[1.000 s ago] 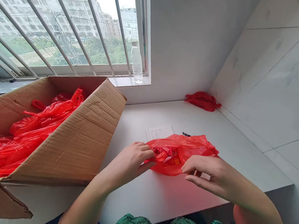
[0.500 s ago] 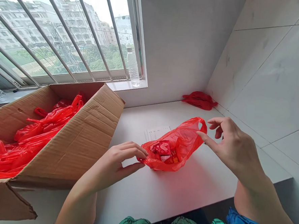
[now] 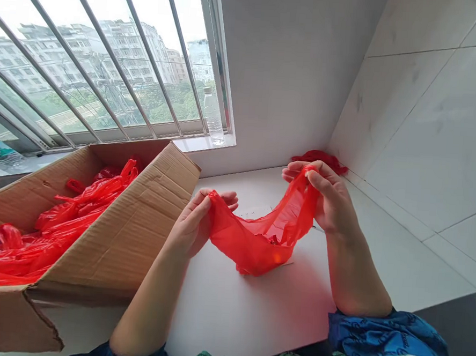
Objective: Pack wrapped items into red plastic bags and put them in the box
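A thin red plastic bag [image 3: 250,243] hangs stretched between my two hands over the white table. My left hand [image 3: 197,218] pinches one of its handles between thumb and fingers. The other handle is gripped by my right hand [image 3: 327,197], held a little higher near the wall. Inside the sagging bag, only a bit of the small red packets [image 3: 273,239] shows past the front side. Behind the bag lies a sheet of paper [image 3: 246,213] with writing on it, mostly covered.
An open cardboard box [image 3: 134,220] on the left holds several red plastic bags [image 3: 83,206]. A clear bottle [image 3: 214,117] stands on the sill by the barred window. Red bundled material [image 3: 336,161] lies by the wall on the white table [image 3: 222,311].
Both hands have taken hold of the bag's handles and raised them. The bag's sides have come up, so the packets inside are now mostly hidden.
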Action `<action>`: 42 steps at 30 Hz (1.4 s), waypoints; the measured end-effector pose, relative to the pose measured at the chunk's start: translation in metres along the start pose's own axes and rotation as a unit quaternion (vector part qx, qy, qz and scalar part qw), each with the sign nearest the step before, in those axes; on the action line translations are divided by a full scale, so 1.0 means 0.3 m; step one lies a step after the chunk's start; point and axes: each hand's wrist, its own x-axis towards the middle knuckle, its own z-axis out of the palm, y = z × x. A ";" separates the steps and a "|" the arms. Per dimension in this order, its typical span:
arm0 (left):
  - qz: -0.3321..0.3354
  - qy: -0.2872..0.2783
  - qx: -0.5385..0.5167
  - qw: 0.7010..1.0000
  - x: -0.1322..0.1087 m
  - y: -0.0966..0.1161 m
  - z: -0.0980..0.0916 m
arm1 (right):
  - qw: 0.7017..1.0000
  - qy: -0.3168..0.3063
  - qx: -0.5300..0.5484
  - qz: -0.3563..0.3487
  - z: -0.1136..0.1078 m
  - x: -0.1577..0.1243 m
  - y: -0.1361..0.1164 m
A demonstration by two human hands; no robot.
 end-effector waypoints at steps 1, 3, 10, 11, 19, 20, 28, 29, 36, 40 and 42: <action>0.001 0.022 -0.032 0.999 0.024 -0.003 0.017 | 0.999 0.000 0.036 0.012 0.015 0.010 0.020; 0.008 0.052 -0.063 0.997 0.069 -0.004 0.050 | 0.998 -0.009 0.060 0.025 0.041 0.021 0.052; -0.008 0.015 0.031 0.999 0.133 -0.033 0.139 | 0.981 -0.152 -0.101 0.071 0.129 -0.014 0.116; -0.027 -0.003 0.050 0.998 0.132 -0.042 0.147 | 0.977 -0.161 -0.125 0.061 0.142 -0.020 0.126; -0.124 0.010 0.104 0.987 0.113 -0.093 0.096 | 0.959 -0.226 -0.168 0.016 0.174 -0.040 0.200; -0.137 0.004 0.101 0.985 0.111 -0.095 0.081 | 0.961 -0.231 -0.151 0.006 0.174 -0.038 0.207; -0.197 -0.115 0.054 0.972 0.087 -0.118 0.004 | 0.973 -0.138 0.111 0.147 0.158 -0.012 0.262; -0.200 -0.102 0.021 0.974 0.087 -0.126 0.001 | 0.970 -0.133 0.128 0.157 0.155 -0.011 0.267; -0.210 0.004 -0.092 0.973 0.101 -0.162 -0.021 | 0.961 -0.222 -0.165 -0.013 0.132 -0.016 0.232; -0.204 -0.009 -0.063 0.977 0.100 -0.163 -0.034 | 0.895 -0.187 -0.386 -0.122 0.130 -0.027 0.232; -0.227 -0.038 -0.044 0.972 0.096 -0.162 -0.035 | 0.882 -0.181 -0.409 -0.147 0.134 -0.032 0.245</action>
